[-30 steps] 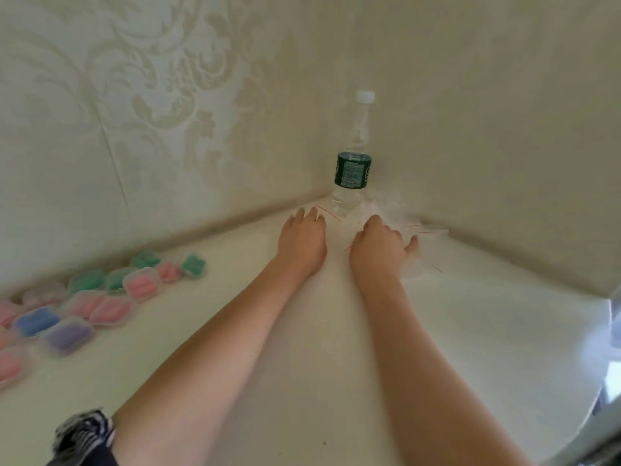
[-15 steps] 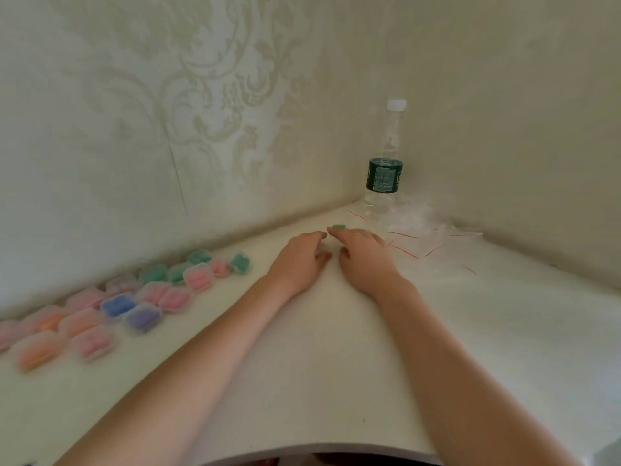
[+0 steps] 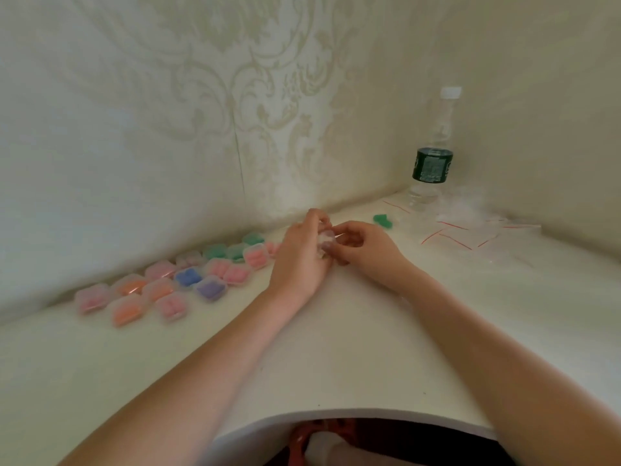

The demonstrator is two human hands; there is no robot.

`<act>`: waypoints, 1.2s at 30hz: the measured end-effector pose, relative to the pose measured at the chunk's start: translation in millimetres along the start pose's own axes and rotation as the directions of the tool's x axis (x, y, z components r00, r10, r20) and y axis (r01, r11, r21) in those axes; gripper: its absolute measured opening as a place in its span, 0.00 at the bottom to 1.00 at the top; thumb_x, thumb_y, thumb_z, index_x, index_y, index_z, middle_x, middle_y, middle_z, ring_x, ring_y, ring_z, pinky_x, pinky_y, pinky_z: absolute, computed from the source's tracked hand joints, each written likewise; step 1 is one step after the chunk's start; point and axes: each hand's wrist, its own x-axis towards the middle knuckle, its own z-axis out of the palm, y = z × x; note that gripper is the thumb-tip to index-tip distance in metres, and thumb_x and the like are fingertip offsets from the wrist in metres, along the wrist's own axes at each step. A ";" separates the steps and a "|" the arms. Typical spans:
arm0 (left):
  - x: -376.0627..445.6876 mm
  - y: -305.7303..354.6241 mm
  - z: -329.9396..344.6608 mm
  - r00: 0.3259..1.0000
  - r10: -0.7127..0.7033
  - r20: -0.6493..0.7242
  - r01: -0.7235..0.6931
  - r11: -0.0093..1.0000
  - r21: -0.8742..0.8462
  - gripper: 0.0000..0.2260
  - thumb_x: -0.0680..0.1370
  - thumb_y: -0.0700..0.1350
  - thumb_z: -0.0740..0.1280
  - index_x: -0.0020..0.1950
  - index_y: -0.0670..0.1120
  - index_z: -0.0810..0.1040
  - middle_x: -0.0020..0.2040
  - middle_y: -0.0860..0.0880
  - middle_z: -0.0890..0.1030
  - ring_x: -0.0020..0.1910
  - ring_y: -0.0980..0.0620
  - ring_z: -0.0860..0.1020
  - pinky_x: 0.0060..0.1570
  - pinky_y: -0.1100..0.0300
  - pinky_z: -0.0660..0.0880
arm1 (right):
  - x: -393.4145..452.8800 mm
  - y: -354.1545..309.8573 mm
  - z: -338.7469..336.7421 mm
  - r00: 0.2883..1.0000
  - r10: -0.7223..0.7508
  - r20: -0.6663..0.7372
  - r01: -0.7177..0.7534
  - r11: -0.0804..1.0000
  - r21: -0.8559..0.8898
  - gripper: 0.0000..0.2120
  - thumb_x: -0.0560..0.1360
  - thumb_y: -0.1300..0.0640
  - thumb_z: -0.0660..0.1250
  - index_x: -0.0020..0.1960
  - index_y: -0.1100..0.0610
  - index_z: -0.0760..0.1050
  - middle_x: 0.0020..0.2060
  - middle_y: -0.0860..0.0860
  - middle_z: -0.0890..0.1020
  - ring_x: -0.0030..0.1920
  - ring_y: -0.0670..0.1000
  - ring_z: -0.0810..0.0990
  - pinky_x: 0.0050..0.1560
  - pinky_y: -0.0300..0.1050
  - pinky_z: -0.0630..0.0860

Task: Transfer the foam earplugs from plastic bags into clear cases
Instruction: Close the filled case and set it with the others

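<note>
Head view: both hands meet mid-table over one small clear item [image 3: 325, 242], blurred; case or bag, can't tell. Left hand [image 3: 300, 260] curls around it from the left, right hand [image 3: 361, 245] pinches it from the right, so both are grasping it.

Filled cases [image 3: 168, 284]: roughly 17 in two loose rows along the left wall; count is soft because of blur. Colours: mostly pink, three orange, about four green, one blue, one purple.

One loose green earplug pair [image 3: 383, 220] lies on the table [image 3: 336, 364], just right of the hands.

Plastic bags [image 3: 470, 230] with red strips are piled in the corner, overlapping; uncountable.

One water bottle [image 3: 433, 153] stands upright beside that pile.
</note>
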 end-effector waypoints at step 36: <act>17.6 -12.2 1.7 0.918 -0.396 -0.024 0.339 0.814 -0.473 0.14 0.70 0.42 0.76 0.51 0.43 0.76 0.39 0.52 0.78 0.32 0.50 0.80 0.42 0.50 0.79 | 5.8 -21.9 -13.0 0.971 0.236 0.034 -0.230 0.891 0.392 0.12 0.77 0.44 0.65 0.58 0.46 0.77 0.51 0.49 0.77 0.43 0.49 0.80 0.39 0.44 0.79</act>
